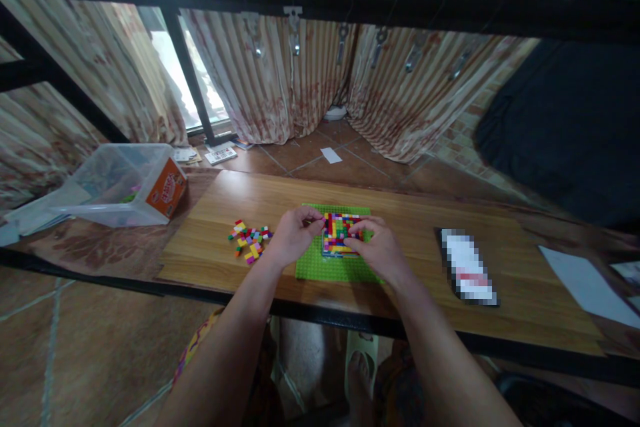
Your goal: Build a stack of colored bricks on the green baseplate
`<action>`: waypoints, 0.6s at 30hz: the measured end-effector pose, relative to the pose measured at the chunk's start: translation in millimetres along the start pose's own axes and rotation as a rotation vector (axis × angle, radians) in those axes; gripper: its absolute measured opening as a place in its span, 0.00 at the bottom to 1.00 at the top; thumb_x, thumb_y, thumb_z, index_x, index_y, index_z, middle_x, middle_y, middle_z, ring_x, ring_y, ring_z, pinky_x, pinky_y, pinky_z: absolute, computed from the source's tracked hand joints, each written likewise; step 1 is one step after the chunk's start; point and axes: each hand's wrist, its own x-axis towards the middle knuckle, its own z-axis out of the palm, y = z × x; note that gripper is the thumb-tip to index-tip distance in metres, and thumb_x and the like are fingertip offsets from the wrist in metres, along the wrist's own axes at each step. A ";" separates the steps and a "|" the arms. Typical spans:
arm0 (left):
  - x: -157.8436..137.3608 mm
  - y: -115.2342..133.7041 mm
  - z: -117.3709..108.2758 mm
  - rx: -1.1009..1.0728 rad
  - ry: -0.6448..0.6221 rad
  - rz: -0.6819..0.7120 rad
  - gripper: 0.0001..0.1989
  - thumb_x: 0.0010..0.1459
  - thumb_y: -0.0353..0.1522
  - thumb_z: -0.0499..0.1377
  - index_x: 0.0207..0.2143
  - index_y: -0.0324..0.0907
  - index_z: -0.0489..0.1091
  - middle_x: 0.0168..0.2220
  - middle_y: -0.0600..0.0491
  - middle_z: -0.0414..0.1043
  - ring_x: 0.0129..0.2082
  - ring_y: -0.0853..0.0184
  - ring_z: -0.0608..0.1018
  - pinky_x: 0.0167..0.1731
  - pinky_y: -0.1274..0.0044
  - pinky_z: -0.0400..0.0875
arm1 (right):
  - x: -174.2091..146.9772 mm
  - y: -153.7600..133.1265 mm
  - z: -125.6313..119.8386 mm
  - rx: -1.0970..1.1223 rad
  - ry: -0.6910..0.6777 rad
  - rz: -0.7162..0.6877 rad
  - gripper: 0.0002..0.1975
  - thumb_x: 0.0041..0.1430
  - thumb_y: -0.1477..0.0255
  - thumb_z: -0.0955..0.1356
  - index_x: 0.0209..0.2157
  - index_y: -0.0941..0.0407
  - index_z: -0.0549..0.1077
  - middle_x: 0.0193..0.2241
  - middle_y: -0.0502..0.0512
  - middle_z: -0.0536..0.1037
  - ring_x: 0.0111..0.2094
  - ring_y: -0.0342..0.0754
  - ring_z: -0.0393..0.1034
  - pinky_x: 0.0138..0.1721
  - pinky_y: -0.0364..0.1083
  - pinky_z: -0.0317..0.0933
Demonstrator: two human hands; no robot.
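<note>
Brick build (343, 232), multicoloured: one, on green baseplate (335, 270), toward its far edge; outline near square, long axis unclear, right side partly covered. Left hand (294, 235): fingertips together at build's left edge; any brick between them, cannot tell. Right hand (383, 247): thumb and fingers parted, touching build's right side. Loose bricks (256, 248): beyond baseplate's left edge, left hand nearer.

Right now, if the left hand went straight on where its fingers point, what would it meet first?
The left hand would probably meet the brick stack first, at its left edge; depth is unclear.
</note>
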 end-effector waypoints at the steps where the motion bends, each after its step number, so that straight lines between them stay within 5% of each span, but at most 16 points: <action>1: 0.1 -0.7 0.2 0.000 0.002 -0.002 0.04 0.52 0.30 0.61 0.29 0.39 0.75 0.26 0.54 0.75 0.27 0.69 0.75 0.28 0.79 0.67 | -0.1 2.0 1.4 0.012 0.002 0.024 0.06 0.42 0.69 0.74 0.26 0.53 0.78 0.39 0.56 0.75 0.43 0.54 0.70 0.49 0.56 0.62; 8: -0.5 -0.6 1.4 0.001 -0.001 -0.011 0.04 0.52 0.30 0.61 0.30 0.39 0.75 0.26 0.54 0.75 0.26 0.70 0.74 0.27 0.79 0.66 | -1.2 6.1 10.0 0.181 -0.034 0.321 0.14 0.38 0.63 0.75 0.28 0.54 0.74 0.26 0.49 0.75 0.28 0.47 0.67 0.32 0.47 0.61; 18: -5.1 -0.1 0.5 0.039 -0.014 -0.013 0.05 0.53 0.30 0.61 0.30 0.39 0.76 0.27 0.54 0.75 0.26 0.70 0.73 0.28 0.79 0.65 | -2.0 1.2 14.5 0.184 0.003 0.351 0.13 0.36 0.64 0.75 0.25 0.54 0.72 0.22 0.46 0.72 0.25 0.46 0.64 0.29 0.45 0.57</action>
